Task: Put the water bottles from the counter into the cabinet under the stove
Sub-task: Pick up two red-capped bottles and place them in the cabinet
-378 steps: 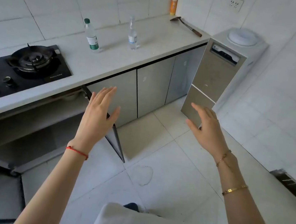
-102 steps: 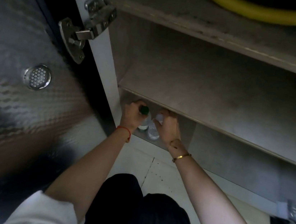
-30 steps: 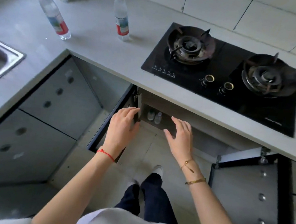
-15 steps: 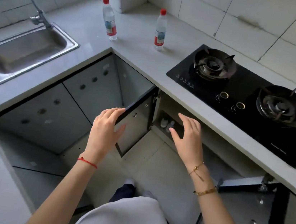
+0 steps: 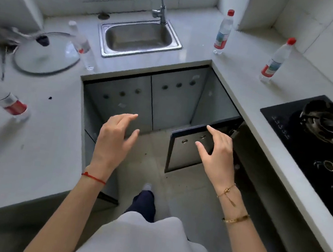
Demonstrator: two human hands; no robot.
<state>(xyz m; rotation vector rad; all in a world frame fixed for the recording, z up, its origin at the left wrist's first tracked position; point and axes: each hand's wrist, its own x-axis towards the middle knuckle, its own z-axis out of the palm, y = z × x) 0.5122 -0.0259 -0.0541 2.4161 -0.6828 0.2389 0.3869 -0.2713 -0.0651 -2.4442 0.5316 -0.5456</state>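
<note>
Several clear water bottles stand on the grey counter. One red-capped bottle (image 5: 223, 32) is right of the sink, another (image 5: 276, 61) stands between it and the stove. A third bottle (image 5: 81, 44) with a pale cap leans by the glass lid, and a blurred red-labelled one (image 5: 2, 97) is at the far left. The cabinet door (image 5: 190, 148) under the stove (image 5: 316, 141) hangs ajar; its inside is hidden. My left hand (image 5: 115, 138) and my right hand (image 5: 218, 153) hover empty over the floor, fingers spread, the right one just in front of the door.
A steel sink (image 5: 138, 35) with a tap sits under the window. A glass pot lid (image 5: 45, 52) lies on the left counter. Counters (image 5: 31, 150) wrap around me on three sides, with tiled floor (image 5: 151, 166) between them.
My view has swung left from the stove toward the sink and left counter, bringing two more bottles into sight. Both hands stay raised and empty.
</note>
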